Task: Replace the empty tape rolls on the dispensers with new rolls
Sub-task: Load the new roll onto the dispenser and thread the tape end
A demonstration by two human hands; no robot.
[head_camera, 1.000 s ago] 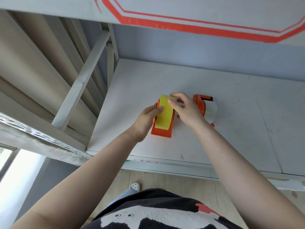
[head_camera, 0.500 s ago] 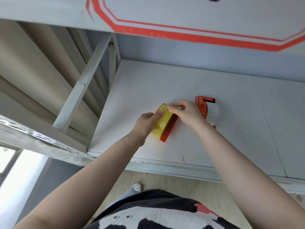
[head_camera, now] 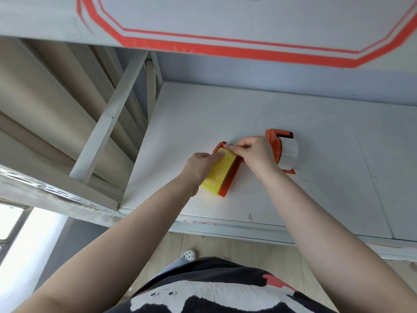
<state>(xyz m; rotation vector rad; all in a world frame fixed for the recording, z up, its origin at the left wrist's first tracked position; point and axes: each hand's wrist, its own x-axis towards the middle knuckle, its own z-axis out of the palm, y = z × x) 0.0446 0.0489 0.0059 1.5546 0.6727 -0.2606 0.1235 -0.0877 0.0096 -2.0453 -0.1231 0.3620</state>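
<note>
From the head camera, my only view, I look down over both forearms at a pale shelf [head_camera: 316,177], and the work sits near its middle. My left hand [head_camera: 198,168] comes in from seven o'clock and grips the yellow tape roll [head_camera: 217,175], fingers curled over its near side, holding it against the orange dispenser [head_camera: 230,177], which lies tilted on the shelf with its far end pointing toward eleven o'clock. My right hand [head_camera: 255,154] reaches in from five o'clock and pinches something small at the dispenser's far end; I judge it to be the free end of the tape being drawn toward the cutter, though the tape itself is too fine to see against the fingers. At two o'clock from that hand, just beside it and partly hidden behind it, stands a second dispenser [head_camera: 274,145] already carrying a clear tape roll [head_camera: 290,154], so I take that one as finished and the yellow one as nearly loaded. The risks I see are plain: if the pinch slips, the sticky end could snap back onto the roll or fold onto itself and would need picking loose again; if the left hand eases off, the roll could slide off its hub; and a careless pull could drag my fingers across the cutter's teeth or knock the neighbouring dispenser over.
</note>
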